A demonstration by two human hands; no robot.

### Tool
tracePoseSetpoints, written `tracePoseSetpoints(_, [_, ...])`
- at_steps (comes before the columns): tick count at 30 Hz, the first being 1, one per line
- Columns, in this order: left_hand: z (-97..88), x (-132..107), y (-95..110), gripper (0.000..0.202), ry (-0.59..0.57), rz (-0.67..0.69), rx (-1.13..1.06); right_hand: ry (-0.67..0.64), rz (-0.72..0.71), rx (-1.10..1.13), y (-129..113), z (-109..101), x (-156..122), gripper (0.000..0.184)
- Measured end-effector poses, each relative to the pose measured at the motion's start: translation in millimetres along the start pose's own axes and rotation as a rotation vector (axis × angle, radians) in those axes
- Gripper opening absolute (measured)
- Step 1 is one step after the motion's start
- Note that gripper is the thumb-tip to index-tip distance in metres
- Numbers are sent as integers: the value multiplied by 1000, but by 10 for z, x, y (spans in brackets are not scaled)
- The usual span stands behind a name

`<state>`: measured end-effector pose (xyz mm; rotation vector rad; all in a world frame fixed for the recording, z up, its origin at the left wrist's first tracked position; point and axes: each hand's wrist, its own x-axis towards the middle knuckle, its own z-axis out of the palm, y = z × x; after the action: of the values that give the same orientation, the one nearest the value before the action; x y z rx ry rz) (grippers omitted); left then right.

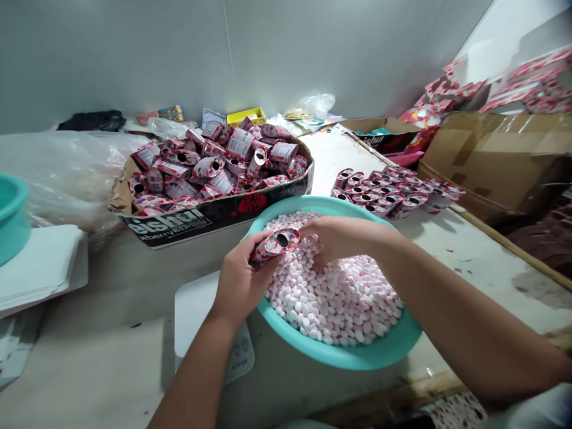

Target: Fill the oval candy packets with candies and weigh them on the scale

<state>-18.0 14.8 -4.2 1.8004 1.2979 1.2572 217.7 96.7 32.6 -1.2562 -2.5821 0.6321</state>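
Our left hand (243, 280) is closed around a small red-and-pink printed tube (277, 243). The fingers wrap its body, and its open round end faces up and toward our right hand (339, 238). The tube sits just above the near-left edge of a round teal plastic basin (357, 357), which is heaped with small pink and white tablet-shaped candies (339, 304). Our right hand lies just beside the tube's mouth with its fingers curled together and pressed down into the top of the candy heap. The fingertips are buried, so we cannot tell whether they grip any candies. Under our left wrist, a flat white plastic scale (196, 304) sticks out from beneath the basin. Beyond our left hand stands a shallow cardboard tray with a black printed side (192, 223), piled with many more of the same red-and-pink tubes (214, 167). Beyond our right hand, a cluster of tubes lying on their sides (393, 193) rests on the pale tabletop (469, 256), with their open ends turned our way. Further out past the right forearm is a large brown cardboard box (496, 161). Far off to the left of our left hand we see a stack of flat white sheets (40, 268) and the edge of a second teal basin (11, 214).
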Motion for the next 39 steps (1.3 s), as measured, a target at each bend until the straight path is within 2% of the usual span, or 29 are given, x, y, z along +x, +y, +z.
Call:
tracePoseSetpoints(2, [-8,-13,-10,36,5,2,2,-112,59,-100,-98,-26,2,35])
tracePoseSetpoints(4, [-14,-27,-18,36,-2,-3,-11,-155,103,-170,-176,-63,11,28])
tracePoseSetpoints(7, [-20,-38,-15,36,-15,-21,-23,-161,90,-154,-204,-155,24,13])
tracePoseSetpoints(9, [-21,-39,-11,36,-2,-23,-17,-104,61,-113,-164,-231,17,8])
tracePoseSetpoints(15, [-16,-34,-19,36,5,-48,-4,133,-15,108,-107,-364,-73,27])
tracePoseSetpoints(20, [-24,-36,-9,36,3,-30,-3,231,-272,191,-321,-301,-105,18])
tracePoseSetpoints(24, [-17,-40,-8,36,11,-8,7,297,-329,231,-454,-192,-58,10])
tracePoseSetpoints(29, [-4,-45,-26,35,32,11,25,304,-347,251,-460,-89,7,11])
tracePoseSetpoints(39, [-24,-67,-4,34,69,27,83,279,-347,282,-473,-54,-17,16])
